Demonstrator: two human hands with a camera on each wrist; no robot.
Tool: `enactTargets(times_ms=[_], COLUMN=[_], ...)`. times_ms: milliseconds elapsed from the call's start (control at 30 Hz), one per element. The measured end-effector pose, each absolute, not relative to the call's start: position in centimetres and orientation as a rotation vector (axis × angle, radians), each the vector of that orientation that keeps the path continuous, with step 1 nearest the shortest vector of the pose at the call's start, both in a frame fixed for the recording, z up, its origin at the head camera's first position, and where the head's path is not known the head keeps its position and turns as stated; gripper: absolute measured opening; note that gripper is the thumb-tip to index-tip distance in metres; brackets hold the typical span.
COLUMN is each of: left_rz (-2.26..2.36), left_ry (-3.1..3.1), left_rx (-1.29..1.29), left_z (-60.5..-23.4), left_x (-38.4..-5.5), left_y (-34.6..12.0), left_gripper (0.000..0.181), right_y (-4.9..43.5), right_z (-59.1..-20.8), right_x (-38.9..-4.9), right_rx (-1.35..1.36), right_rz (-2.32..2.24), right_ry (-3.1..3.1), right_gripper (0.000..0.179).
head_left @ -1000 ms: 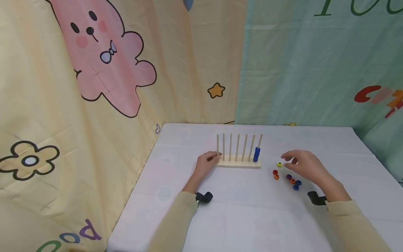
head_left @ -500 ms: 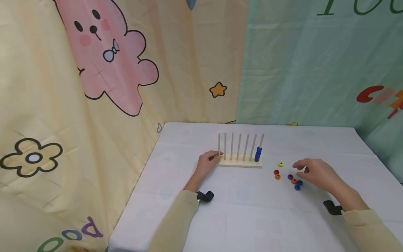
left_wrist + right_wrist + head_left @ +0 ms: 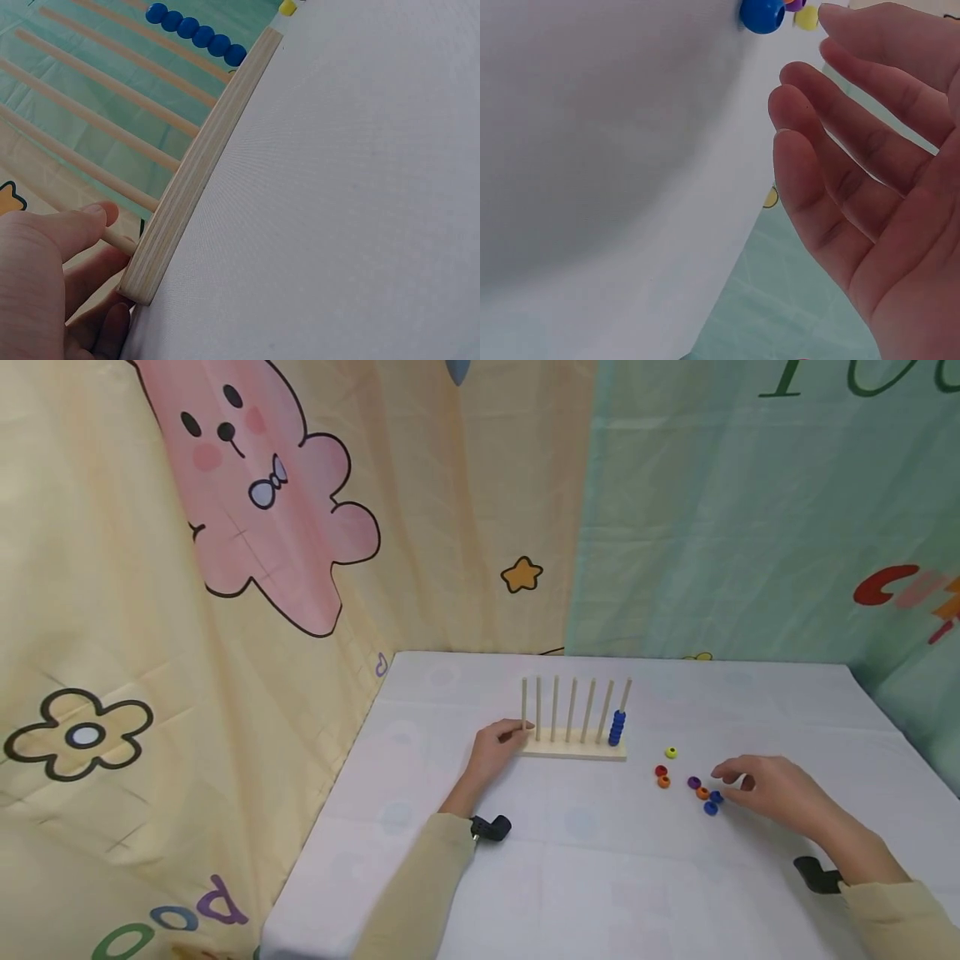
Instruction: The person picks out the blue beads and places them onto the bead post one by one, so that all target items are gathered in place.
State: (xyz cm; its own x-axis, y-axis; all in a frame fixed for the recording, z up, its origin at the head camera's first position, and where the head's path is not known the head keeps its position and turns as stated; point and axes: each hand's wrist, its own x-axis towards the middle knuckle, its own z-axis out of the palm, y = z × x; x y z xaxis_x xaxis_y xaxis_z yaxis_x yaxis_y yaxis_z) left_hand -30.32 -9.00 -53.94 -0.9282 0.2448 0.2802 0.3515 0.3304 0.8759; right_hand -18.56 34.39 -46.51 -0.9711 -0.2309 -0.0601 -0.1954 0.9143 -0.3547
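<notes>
A wooden peg stand (image 3: 573, 750) with a row of upright pegs stands on the white-covered table. Several blue beads (image 3: 617, 728) are stacked on its rightmost peg. My left hand (image 3: 497, 750) grips the stand's left end; in the left wrist view the thumb and fingers (image 3: 82, 229) are around the end peg and base. To the right, my right hand (image 3: 780, 789) hovers beside loose beads, its fingers loosely bent and holding nothing. Nearest its fingertips are two blue beads (image 3: 711, 808), an orange bead (image 3: 702, 793) and a purple bead (image 3: 694, 782).
Between the stand and that cluster lie a red bead (image 3: 661, 771) and an orange bead (image 3: 664, 782). Farther back is a yellow bead (image 3: 671, 752). Printed curtains (image 3: 465, 485) hang behind and left of the table (image 3: 570, 877).
My right hand has moved right and toward the near side, from beside the yellow bead to beside the blue ones. My left hand keeps its grip on the stand.
</notes>
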Motion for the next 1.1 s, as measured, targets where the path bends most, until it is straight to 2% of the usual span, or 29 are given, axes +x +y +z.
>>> enactTargets(times_ms=[800, 1100], left_rz=[-1.663, -1.659], left_ry=[-2.48, -2.472], left_rx=[-0.562, -0.571], left_z=[-54.2, -54.0], left_x=[-30.4, -30.3], left_y=[-8.9, -9.0], left_gripper=[0.02, 0.021], right_y=[34.8, 34.9], right_z=[-49.2, -49.6], right_x=[-18.3, -18.6], right_rx=[-0.399, -0.347], right_rz=[-0.569, -0.58], right_ry=[3.024, 3.01], right_gripper=[0.022, 0.018])
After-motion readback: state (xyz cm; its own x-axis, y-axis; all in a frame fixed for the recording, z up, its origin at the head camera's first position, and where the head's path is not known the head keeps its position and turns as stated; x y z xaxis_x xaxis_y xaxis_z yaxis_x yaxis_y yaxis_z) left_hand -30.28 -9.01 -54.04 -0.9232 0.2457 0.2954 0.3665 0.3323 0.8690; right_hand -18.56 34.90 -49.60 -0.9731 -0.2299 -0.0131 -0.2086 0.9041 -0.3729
